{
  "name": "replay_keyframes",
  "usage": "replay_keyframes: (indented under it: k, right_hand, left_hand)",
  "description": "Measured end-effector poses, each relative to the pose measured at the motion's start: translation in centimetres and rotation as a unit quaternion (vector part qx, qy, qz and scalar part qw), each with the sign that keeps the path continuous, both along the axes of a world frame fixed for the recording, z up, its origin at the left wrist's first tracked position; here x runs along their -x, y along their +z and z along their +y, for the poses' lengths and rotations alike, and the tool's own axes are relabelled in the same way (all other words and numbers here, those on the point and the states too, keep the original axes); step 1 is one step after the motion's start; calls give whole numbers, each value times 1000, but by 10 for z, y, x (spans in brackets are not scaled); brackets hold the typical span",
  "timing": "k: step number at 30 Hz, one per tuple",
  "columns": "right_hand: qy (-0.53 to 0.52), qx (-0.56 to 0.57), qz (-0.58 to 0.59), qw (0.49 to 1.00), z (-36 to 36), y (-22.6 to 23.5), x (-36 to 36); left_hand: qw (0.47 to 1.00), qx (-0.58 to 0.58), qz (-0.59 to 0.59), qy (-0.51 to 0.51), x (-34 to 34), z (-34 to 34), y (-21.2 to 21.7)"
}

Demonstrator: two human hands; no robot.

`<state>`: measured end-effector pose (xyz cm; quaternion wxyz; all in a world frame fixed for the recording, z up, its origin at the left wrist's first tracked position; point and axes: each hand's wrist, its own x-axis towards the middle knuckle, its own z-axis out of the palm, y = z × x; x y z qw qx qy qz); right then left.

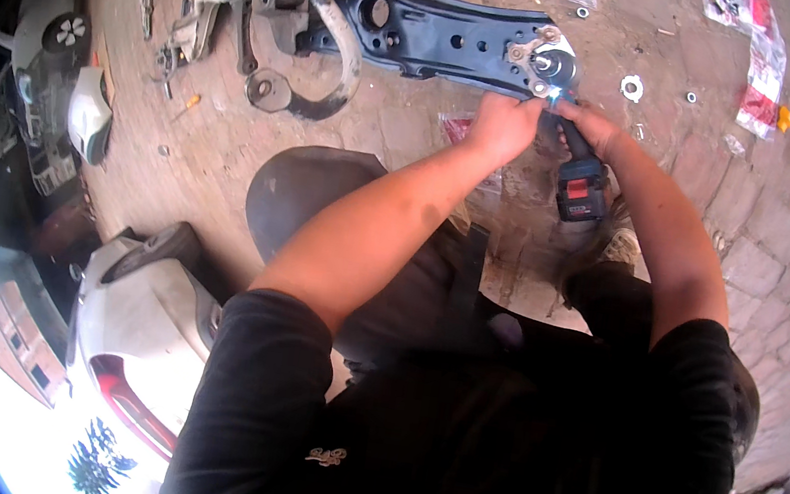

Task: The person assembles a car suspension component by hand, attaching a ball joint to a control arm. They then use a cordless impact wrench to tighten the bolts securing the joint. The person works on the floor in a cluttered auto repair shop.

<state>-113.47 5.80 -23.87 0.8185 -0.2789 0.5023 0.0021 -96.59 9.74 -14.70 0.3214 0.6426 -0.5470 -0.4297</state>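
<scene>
A black car suspension control arm (425, 34) lies on the ground ahead of me, with a round ball joint (554, 64) bolted to its right end. My right hand (591, 130) is closed around the grip of a cordless impact driver (580, 187), its battery pack toward me. The driver's lit head is at the lower bolt beside the ball joint. Close to its left, my left hand (508, 128) is closed against the near edge of the control arm. Its fingertips are hidden, so what they grip cannot be made out.
A rusty curved metal part (346, 53) lies against the control arm's left side. Loose washers (631, 87) and nuts lie to the right, with plastic packets (763, 87) beyond. A white car (148, 313) stands at the lower left. The ground is uneven paving.
</scene>
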Motion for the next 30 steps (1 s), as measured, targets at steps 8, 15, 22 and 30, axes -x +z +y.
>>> replay_keyframes:
  k: [8,15,22,30]
  right_hand:
    - [-36,-26,-7,999,4,-14,-11]
    - [-39,-30,-42,998,3,-6,-12]
    - [-63,-109,-73,989,9,-2,-23]
    - [2,-71,-55,996,20,-12,-32]
  left_hand:
    - [996,-61,42,42,-1,2,18]
    - [992,-106,56,35,-5,4,19]
    - [985,-131,113,26,-9,3,4]
    - [985,-134,101,35,-12,1,14]
